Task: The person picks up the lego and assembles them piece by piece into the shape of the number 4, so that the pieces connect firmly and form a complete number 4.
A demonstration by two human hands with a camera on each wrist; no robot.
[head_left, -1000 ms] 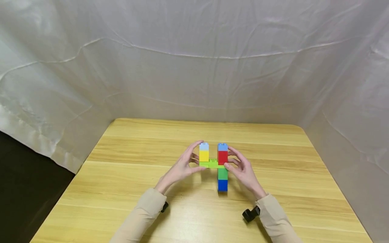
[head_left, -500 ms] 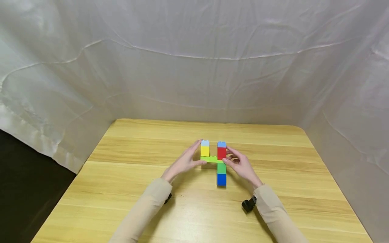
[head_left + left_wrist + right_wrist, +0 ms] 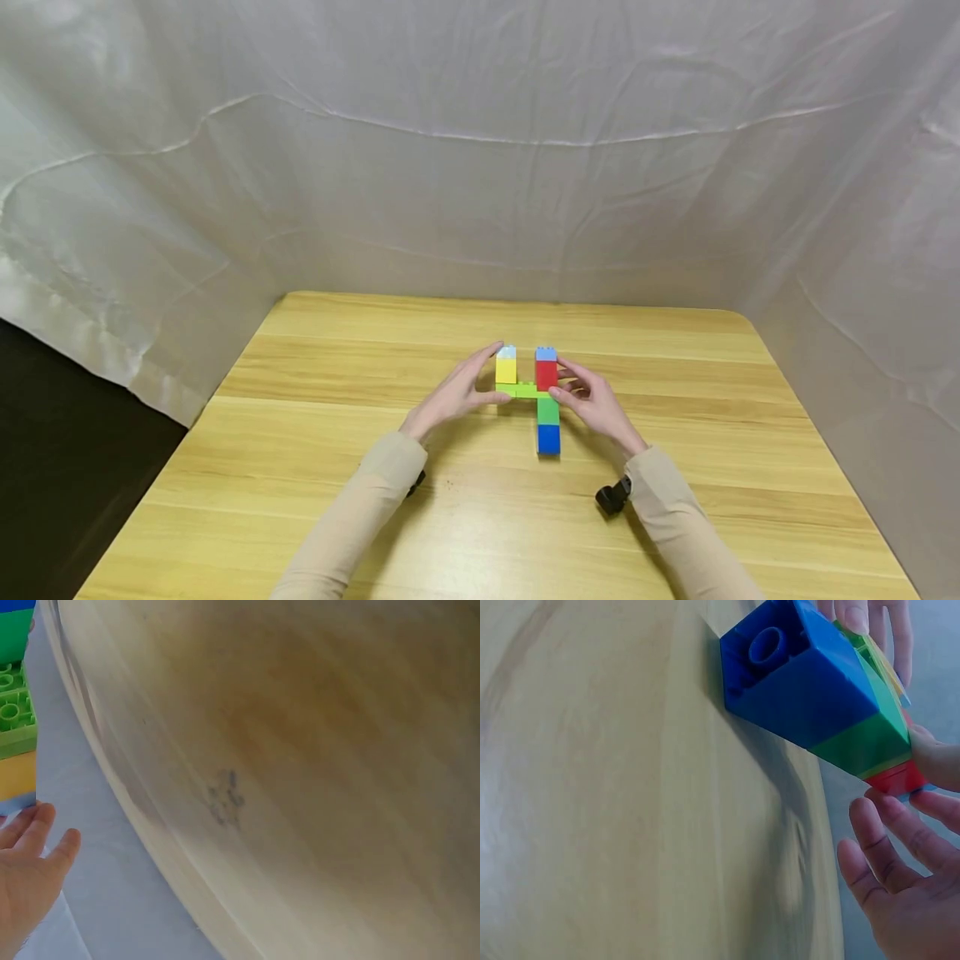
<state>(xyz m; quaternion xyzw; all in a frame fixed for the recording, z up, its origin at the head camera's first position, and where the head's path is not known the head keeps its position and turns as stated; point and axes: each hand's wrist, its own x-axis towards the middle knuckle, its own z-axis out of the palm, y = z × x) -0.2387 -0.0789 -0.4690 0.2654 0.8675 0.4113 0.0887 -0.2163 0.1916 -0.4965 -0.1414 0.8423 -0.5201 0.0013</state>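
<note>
Both hands hold one toy building brick structure. Its left column has a light blue brick (image 3: pixel 506 352) over a yellow brick (image 3: pixel 506 371). The right column stacks a medium blue brick (image 3: pixel 546 354), a red brick (image 3: pixel 546 375), a green brick (image 3: pixel 548 411) and a dark blue brick (image 3: pixel 549 439). Flat lime green bricks (image 3: pixel 527 391) bridge the columns. My left hand (image 3: pixel 453 396) grips the left column, thumb at the lime layer, fingers near the top. My right hand (image 3: pixel 597 404) pinches the right column around the red brick. In the right wrist view the dark blue brick's hollow underside (image 3: pixel 767 646) shows.
The wood-grain table (image 3: pixel 480 533) lies under the hands. Pale fabric sheets (image 3: pixel 480 192) hang behind it and at both sides. A black camera (image 3: pixel 611 498) sits on the right wrist. A dark area (image 3: pixel 67 467) lies off the table's left edge.
Both hands and the brick structure have shifted slightly away from the body, most of it in the first half second. The grip stays on both columns.
</note>
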